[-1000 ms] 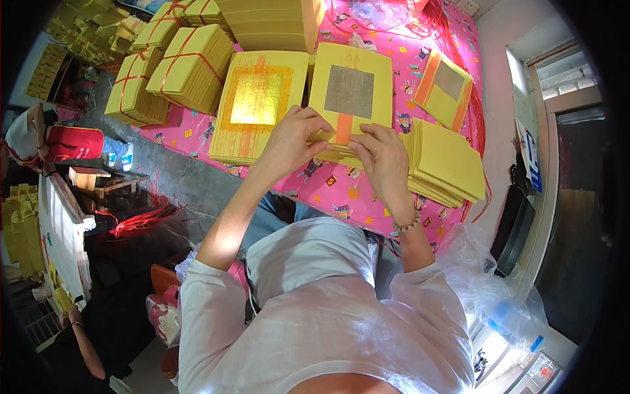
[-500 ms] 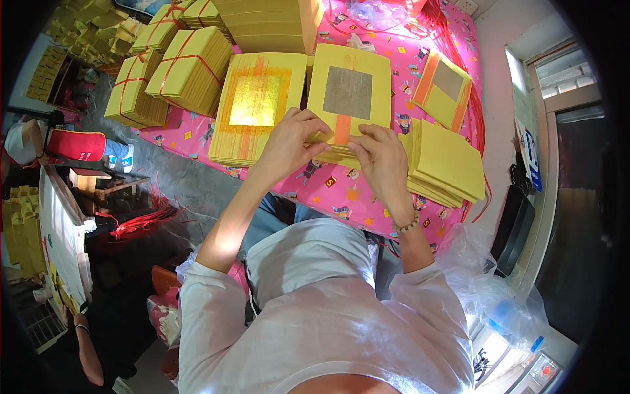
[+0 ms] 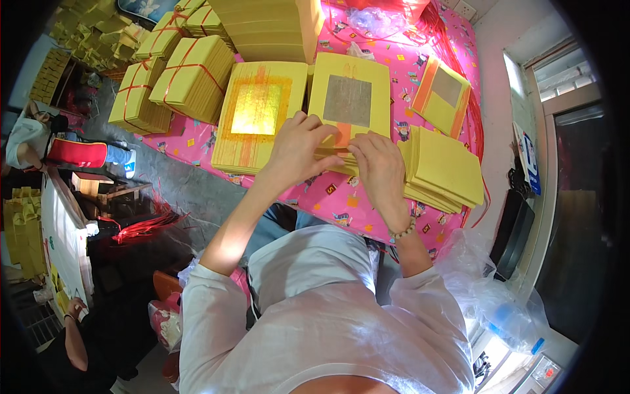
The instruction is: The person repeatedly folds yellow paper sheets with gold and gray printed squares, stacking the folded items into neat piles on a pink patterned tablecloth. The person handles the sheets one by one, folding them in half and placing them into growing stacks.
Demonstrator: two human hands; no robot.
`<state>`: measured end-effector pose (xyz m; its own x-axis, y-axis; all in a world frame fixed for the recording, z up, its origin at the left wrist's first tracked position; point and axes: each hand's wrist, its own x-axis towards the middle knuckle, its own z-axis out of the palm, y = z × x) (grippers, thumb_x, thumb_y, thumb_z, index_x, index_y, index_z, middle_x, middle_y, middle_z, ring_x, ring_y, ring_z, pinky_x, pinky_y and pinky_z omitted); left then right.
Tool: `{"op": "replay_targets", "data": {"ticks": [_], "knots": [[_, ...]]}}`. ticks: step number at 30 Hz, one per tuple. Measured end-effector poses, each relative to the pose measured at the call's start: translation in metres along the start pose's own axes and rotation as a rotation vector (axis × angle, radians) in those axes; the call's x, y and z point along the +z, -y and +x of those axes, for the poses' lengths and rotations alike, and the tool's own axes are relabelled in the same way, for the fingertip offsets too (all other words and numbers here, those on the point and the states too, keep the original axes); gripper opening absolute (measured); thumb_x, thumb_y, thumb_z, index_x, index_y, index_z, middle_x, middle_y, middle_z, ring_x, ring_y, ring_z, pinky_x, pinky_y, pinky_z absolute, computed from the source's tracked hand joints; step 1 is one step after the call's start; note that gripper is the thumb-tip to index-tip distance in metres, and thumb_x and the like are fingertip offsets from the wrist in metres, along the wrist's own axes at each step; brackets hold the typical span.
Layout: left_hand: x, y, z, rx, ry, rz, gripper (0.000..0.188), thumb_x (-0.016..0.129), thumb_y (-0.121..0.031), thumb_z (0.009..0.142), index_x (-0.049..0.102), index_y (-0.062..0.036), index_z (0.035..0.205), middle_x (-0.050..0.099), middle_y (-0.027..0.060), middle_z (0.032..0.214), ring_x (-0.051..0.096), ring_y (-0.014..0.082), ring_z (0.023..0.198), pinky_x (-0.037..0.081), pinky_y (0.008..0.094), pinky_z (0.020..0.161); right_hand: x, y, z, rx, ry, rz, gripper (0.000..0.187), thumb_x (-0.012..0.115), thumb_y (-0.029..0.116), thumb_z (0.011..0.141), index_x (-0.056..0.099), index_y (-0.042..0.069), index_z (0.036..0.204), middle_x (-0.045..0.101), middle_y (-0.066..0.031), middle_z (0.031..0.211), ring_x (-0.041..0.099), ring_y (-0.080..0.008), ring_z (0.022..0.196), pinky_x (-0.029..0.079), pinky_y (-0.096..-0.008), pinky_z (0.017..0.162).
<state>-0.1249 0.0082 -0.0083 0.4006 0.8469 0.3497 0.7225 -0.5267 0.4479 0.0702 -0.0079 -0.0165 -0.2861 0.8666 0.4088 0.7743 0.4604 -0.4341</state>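
Observation:
In front of me lies a stack of yellow paper sheets (image 3: 317, 85), the top one bearing a silver-grey square (image 3: 347, 100) and an orange strip (image 3: 342, 134) below it. My left hand (image 3: 298, 150) is at its near left corner, thumb spread apart from the index finger; the fingertips touch the paper. My right hand (image 3: 382, 164) bends its fingers over the near edge beside the strip, thumb and fingertips closed on the top paper sheet. Left of this stands another stack of yellow sheets (image 3: 230, 146) with a shiny gold square.
More folded yellow sheets (image 3: 449, 167) lie to the right, below a separate yellow packet (image 3: 420, 105) with orange bands. Bundles tied with red cord (image 3: 193, 72) stand at the far left of the pink patterned tablecloth (image 3: 321, 190). Other people (image 3: 75, 345) are at the left.
My left thumb has moved away from its index finger, toward me and right. The right fingers have curled further over the near edge of the top sheet. The view has tilted slightly.

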Motion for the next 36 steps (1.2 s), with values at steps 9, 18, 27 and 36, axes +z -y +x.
{"op": "replay_targets", "data": {"ticks": [9,18,27,36], "knots": [[0.003,0.002,0.021,-0.051,-0.262,-0.065,0.023,0.065,-0.004,0.082,0.065,-0.0075,0.104,0.063,0.0103,0.094,0.056,0.029,0.084,0.047,0.0371,0.075,-0.014,0.019,0.016,0.06,-0.434,0.195,0.049,0.07,0.013,0.085,0.05,0.002,0.128,0.042,-0.0195,0.135,0.039,-0.0373,0.129,0.037,-0.0453,0.103],[-0.016,0.018,0.0,-0.239,-0.275,-1.042,0.026,0.058,-0.012,0.096,0.06,-0.0011,0.119,0.067,0.0044,0.105,0.06,0.0121,0.096,0.047,0.0266,0.086,0.0,0.002,0.03,0.299,-0.366,0.914,0.097,0.074,0.024,0.084,0.007,0.0,0.149,0.025,-0.0225,0.148,0.028,-0.0334,0.139,0.026,-0.0458,0.113],[0.002,0.031,-0.002,-0.352,-0.026,-1.236,0.035,0.056,-0.013,0.098,0.051,-0.0002,0.13,0.062,0.0034,0.118,0.055,0.0086,0.107,0.045,0.0271,0.093,0.009,0.0,0.04,0.107,-0.15,0.987,0.101,0.085,0.015,0.068,0.02,0.004,0.145,0.041,-0.0158,0.136,0.043,-0.0275,0.128,0.037,-0.0405,0.107],[0.016,0.015,0.017,-0.134,-0.299,-0.837,0.064,0.064,-0.004,0.087,0.033,-0.0018,0.143,0.044,0.0152,0.138,0.038,0.0219,0.133,0.034,0.0345,0.108,0.004,-0.001,0.032,0.05,-0.177,0.822,0.055,0.08,0.008,0.071,0.055,0.002,0.12,0.055,-0.0096,0.11,0.057,-0.0222,0.103,0.047,-0.033,0.089]]}}
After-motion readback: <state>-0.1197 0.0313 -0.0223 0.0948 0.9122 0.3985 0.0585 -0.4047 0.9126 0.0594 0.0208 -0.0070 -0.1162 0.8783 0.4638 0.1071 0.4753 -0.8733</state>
